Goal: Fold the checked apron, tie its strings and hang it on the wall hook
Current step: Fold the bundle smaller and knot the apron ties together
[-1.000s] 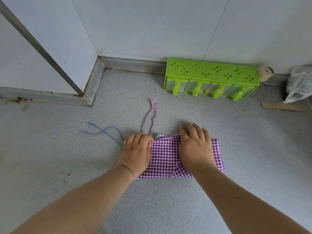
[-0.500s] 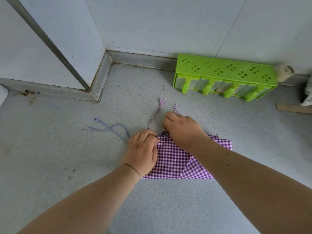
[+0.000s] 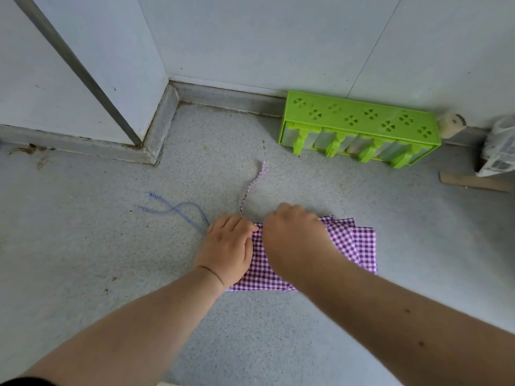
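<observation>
A purple-and-white checked apron (image 3: 354,246) lies folded into a small rectangle on the grey speckled floor. My left hand (image 3: 227,247) presses down on its left edge with the fingers curled. My right hand (image 3: 292,229) crosses over the top left corner of the fold, fingers closed there; what it pinches is hidden under the hand. One purple twisted string (image 3: 252,186) runs from that corner away toward the wall. A pale blue string (image 3: 178,208) loops on the floor to the left of my left hand. No wall hook is in view.
A green plastic popsicle mould (image 3: 359,126) stands against the far wall. At the right edge are a white plastic bag (image 3: 498,151), a flat strip of wood or cardboard (image 3: 473,182) and a small beige roll (image 3: 451,125). A wall corner with a skirting (image 3: 156,135) juts out at left.
My right hand left the flat fold, went to the strings at the top left corner, then drew back onto that corner. Only one purple string now shows. The left hand stayed put.
</observation>
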{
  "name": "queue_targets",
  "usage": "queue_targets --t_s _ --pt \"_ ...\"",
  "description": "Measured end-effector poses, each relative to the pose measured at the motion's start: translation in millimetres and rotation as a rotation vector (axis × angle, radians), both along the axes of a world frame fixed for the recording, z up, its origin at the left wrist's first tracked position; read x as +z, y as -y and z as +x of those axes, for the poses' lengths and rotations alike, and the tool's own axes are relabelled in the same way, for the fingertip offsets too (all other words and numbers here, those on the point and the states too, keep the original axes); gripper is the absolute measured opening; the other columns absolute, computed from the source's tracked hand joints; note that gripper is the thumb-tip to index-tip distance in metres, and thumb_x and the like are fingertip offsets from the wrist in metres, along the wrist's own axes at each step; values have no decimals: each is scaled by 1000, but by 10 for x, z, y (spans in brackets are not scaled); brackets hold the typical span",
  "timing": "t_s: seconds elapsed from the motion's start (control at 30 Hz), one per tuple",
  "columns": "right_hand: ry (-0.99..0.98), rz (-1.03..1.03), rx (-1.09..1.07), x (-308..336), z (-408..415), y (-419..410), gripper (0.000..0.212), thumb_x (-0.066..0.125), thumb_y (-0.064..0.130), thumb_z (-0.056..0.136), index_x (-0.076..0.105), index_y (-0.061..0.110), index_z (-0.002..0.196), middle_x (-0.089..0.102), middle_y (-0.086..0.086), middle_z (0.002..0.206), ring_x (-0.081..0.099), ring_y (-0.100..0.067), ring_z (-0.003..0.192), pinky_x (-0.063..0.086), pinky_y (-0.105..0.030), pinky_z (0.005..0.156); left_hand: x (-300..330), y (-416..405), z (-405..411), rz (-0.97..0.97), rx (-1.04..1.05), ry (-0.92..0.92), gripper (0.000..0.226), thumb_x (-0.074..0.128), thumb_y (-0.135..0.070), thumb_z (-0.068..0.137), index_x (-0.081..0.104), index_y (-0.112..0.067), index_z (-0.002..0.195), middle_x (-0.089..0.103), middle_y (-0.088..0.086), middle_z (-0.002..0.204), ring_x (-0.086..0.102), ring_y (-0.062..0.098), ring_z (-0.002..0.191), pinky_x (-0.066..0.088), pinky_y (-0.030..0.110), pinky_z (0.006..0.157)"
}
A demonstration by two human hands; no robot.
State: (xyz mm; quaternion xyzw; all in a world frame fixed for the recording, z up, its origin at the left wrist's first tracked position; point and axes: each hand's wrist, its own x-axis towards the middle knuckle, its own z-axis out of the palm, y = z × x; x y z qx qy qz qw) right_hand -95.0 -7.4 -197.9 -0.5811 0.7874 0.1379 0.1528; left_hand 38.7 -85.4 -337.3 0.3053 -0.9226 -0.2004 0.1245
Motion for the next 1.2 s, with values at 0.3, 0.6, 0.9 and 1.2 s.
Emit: queue_targets --t_s 0.3,0.6,0.9,1.2 --pt "-175 298 98 -569 600 -253 52 46 26 105 39 -8 144 50 -21 116 54 -29 102 40 -37 78 60 15 -26 68 -16 -14 27 38 -23 98 65 -19 100 65 -4 100 57 19 96 50 39 91" --pt "-187 175 193 -421 486 -254 17 45 15 104 59 5 100 55 -12 88 53 -22 76 44 -34 66 260 104 121 87 44 -106 28 42 -27 95 69 -20 96 64 -5 106 53 16 105 42 34 100" --pt "335 2 -154 138 -53 -237 30 44 39 104 59 20 87 58 1 76 59 -19 76 41 -30 67 752 42 356 888 404 -49 41 43 -32 110 67 -20 78 69 1 79 60 16 72 47 32 72" --pt "943 -135 -653 519 -303 -521 36 56 29 98 69 -5 98 77 -17 94 74 -33 91 58 -46 93 1034 -47 -21 1676 544 -490 52 32 -43 112 68 -12 135 74 12 130 69 31 121 54 45 101"
